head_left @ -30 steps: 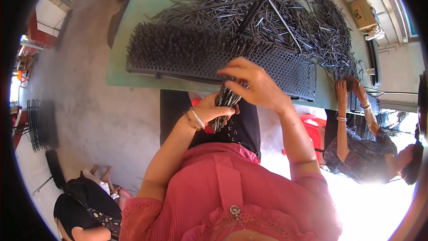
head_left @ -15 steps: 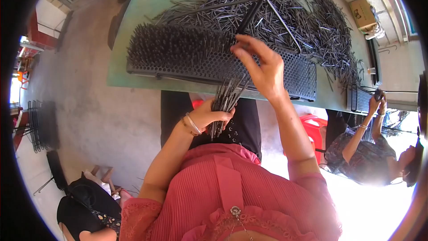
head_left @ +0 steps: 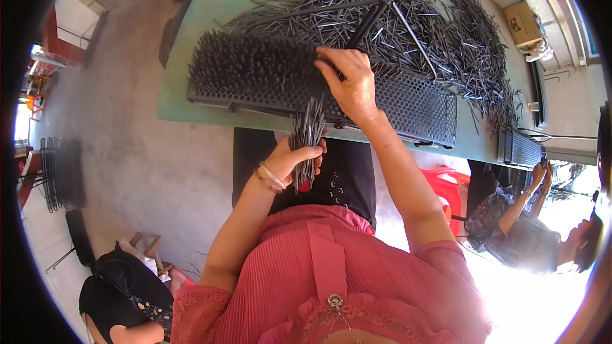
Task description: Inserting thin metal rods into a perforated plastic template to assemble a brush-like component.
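Note:
My left hand (head_left: 294,158) is closed around a bundle of thin dark metal rods (head_left: 307,126), held upright just off the table's near edge. A long black rack with a honeycomb of holes (head_left: 426,109) lies along that edge. Its left half is packed with upright dark rods (head_left: 252,64), while bare holes show at its right. Over the middle of the rack, at the border of the packed part, my right hand (head_left: 354,86) has thumb and fingertips drawn together. What they pinch, if anything, is lost against the dark rods.
Loose dark rods (head_left: 465,57) cover much of the green table (head_left: 191,111) behind the rack. Black bars (head_left: 373,19) stand up from that pile. At the right, a co-worker (head_left: 516,216) handles another rack (head_left: 515,146). A red plastic stool (head_left: 446,185) stands beneath the table.
My right hand has moved left and down to the packed rods, its fingers closing together. My left hand has shifted slightly left, and the bundle now stands more upright.

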A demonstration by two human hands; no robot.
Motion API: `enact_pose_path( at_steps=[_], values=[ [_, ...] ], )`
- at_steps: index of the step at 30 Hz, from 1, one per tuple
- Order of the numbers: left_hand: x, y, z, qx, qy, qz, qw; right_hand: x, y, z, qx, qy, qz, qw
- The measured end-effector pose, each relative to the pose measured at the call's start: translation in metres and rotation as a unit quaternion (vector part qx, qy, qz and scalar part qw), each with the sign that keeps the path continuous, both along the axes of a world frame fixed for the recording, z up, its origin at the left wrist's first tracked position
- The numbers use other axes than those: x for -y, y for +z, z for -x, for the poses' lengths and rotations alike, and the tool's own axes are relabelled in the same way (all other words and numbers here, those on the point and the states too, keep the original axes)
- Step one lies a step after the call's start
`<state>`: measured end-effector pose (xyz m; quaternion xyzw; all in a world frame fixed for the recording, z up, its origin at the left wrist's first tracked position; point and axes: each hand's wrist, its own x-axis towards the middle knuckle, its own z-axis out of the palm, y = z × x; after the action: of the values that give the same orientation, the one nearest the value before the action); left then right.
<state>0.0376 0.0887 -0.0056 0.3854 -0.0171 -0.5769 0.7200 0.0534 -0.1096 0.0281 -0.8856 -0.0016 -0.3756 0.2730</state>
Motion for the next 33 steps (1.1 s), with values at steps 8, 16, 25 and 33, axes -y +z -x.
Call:
enact_pose_path(
  at_steps=[8,16,25,33],
  values=[
    [-0.004,0.010,-0.003,0.041,0.001,-0.006,0.999,-0.005,0.019,0.020,0.000,0.022,-0.076,0.997],
    [0.010,0.008,0.000,0.111,-0.023,0.015,0.993,-0.006,0.026,0.054,-0.285,0.091,-0.457,0.838],
    [0.015,0.003,0.002,0.079,0.007,-0.044,0.996,0.012,0.028,0.049,-0.192,0.058,-0.461,0.864],
    [0.015,0.000,0.005,0.075,-0.006,-0.038,0.996,0.025,0.028,0.018,-0.045,0.020,-0.265,0.963]
  ],
)
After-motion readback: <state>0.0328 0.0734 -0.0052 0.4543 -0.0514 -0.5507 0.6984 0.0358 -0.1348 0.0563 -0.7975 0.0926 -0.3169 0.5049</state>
